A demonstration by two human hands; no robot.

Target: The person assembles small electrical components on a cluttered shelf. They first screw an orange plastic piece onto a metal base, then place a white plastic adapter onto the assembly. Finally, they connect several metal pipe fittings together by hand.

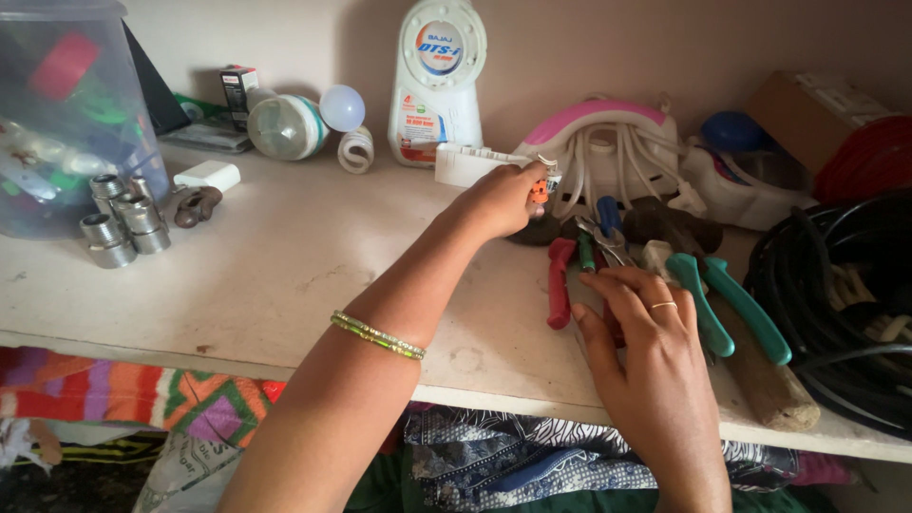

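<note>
A: Your left hand [503, 198] reaches out over the desk [285, 275], its fingers pinched narrow around a small orange tool [539, 191] near the back. How much of it is hidden in your grip I cannot tell.

B: And your right hand [638, 323]?

A: It lies flat, fingers loosely spread, on the pile of hand tools. Your fingertips touch the red-handled pliers [560, 282], but you grip nothing. There is a ring on one finger.

B: What sits around that pile?

A: Just right of your right hand lie teal-handled pliers [727, 304], and beside them a wooden handle [765, 375] runs toward the desk's front edge. Behind the tools is a white and pink appliance [608, 142] with its white cord wound on it. A coil of black cable [836, 294] fills the right end of the desk.

B: And to your left?

A: Well apart from both hands, a clear plastic container [66, 114] stands at the far left, with metal pipe fittings [119, 223] just in front of it. Along the wall are a white bottle [437, 81], light bulbs [304, 119] and a white adapter [207, 175]. Your left wrist wears a green bangle [377, 335].
</note>
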